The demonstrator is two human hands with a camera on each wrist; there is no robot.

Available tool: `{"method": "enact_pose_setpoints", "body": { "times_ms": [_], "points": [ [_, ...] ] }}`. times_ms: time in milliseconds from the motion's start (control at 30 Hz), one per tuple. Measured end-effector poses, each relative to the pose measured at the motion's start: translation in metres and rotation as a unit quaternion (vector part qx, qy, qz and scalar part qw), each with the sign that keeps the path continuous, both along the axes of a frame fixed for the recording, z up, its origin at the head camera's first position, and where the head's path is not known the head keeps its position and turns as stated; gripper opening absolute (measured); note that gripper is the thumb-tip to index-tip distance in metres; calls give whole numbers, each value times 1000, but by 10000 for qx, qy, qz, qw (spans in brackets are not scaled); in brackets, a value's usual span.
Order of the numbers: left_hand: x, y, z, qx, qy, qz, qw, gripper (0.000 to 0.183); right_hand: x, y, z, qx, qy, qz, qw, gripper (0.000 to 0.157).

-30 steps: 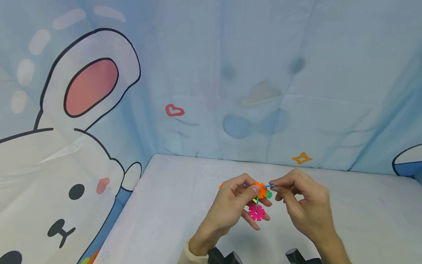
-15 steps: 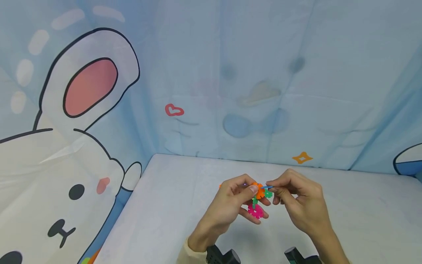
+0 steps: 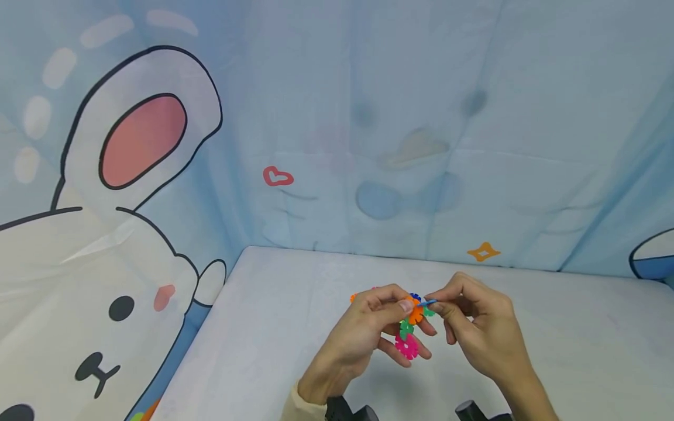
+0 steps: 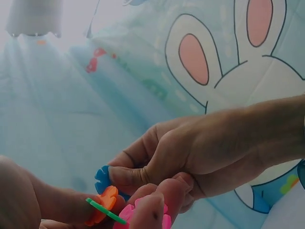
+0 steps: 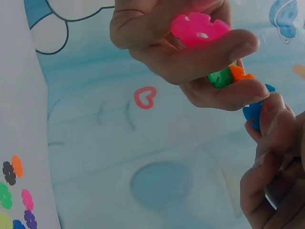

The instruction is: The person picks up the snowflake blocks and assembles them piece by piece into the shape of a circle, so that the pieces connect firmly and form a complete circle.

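Observation:
My left hand [image 3: 358,336] pinches an orange interlocking snowflake disc [image 3: 416,314] between thumb and forefinger. Joined to it is a green disc [image 3: 406,330], and a pink disc [image 3: 406,348] hangs below beside the spread lower fingers. From the right, my right hand [image 3: 487,333] pinches a blue disc [image 4: 101,179] by its edge, thumb against forefinger. The blue disc meets the orange one's rim; whether their slots interlock is hidden by the fingertips. In the right wrist view, the pink disc [image 5: 200,29] lies across the left fingers, while the green disc [image 5: 221,77] is partly covered.
Several loose discs lie on the white table behind the hands, among them a black one [image 5: 9,172], a green one [image 5: 5,195] and a purple one [image 5: 30,219]. A blue printed curtain [image 3: 326,117] rises at the table's back edge.
The right hand has moved slightly left, bringing the blue disc against the orange one. The joined discs have turned in the left hand, so the green disc now shows its face.

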State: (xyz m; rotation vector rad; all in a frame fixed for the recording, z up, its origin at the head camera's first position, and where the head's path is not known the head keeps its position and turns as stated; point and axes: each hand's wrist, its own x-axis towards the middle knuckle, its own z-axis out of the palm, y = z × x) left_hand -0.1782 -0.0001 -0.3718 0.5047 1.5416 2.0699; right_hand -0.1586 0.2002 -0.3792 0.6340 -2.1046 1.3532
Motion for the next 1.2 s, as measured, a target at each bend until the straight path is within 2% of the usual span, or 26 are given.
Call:
{"method": "enact_pose_setpoints", "body": {
  "times_ms": [133, 233, 433, 567, 700, 767, 867, 933, 1033, 1100, 1200],
  "points": [
    [0, -3, 1, 90, -232, -143, 9996, 21, 3, -3, 2, -197, -135, 78, 9997, 35],
    [-2, -6, 2, 221, -486, -438, 9976, 14, 7, -7, 4, -316, -212, -21, 9993, 33],
    [-4, -11, 4, 760, -985, -1045, 9867, 17, 14, -12, 10, -423, -500, -153, 9977, 23],
    [-1, -12, 6, 1061, -1045, -1224, 9812, 19, 15, -17, 8, -860, -522, 75, 9949, 18],
    [1, -13, 9, 1032, -885, -1176, 9837, 17, 14, -18, 5, -1595, -396, 319, 9859, 17],
    [2, -14, 10, 956, -782, -1106, 9862, 16, 13, -16, 5, -1944, -165, 493, 9795, 17],
    [3, -14, 11, 897, -663, -1026, 9885, 15, 12, -11, 7, -2132, 137, 663, 9747, 17],
    [3, -13, 11, 900, -633, -1019, 9887, 15, 11, -9, 8, -2099, 278, 831, 9738, 17],
    [3, -12, 10, 876, -622, -1007, 9891, 15, 11, -10, 7, -1902, 330, 865, 9774, 19],
    [4, -11, 10, 821, -630, -974, 9898, 15, 10, -11, 6, -1719, 402, 776, 9812, 20],
    [5, -11, 10, 700, -558, -883, 9921, 15, 11, -11, 6, -1235, 534, 373, 9902, 25]
  ]
}}
